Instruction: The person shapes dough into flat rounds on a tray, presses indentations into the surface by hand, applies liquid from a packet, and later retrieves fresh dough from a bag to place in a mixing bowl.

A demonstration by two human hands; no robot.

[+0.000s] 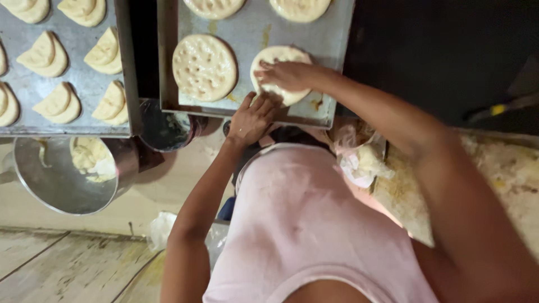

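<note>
— Steel, that tray (255, 28); is the dough round (281, 73) lying on it?

— It lies near the tray's front edge, on the right; the right hand (289, 74) presses flat on top of it, fingers spread and laid over the dough, closed on nothing.

— And the left hand (251, 119)?

— It rests at the tray's front rim, just below the round; the fingers are bent over the edge, though I cannot tell for sure whether they grip the rim or only lean on it; shadow hides the fingertips.

— What sits beside the round?

— A dimpled flat round (204, 67) just to its left on the same tray; two more rounds lie at the far edge, cut off by the frame.

— To the left?

— A second tray (78, 67) with folded dough pieces (44, 55) in rows; below it a metal bowl (53, 179) with a lump of dough (90, 157) inside.

— And on the right?

— A clear plastic bag (359, 160) with pale dough in it, on a floured worktop (505, 168); the person's pink shirt (303, 224) fills the foreground.
</note>
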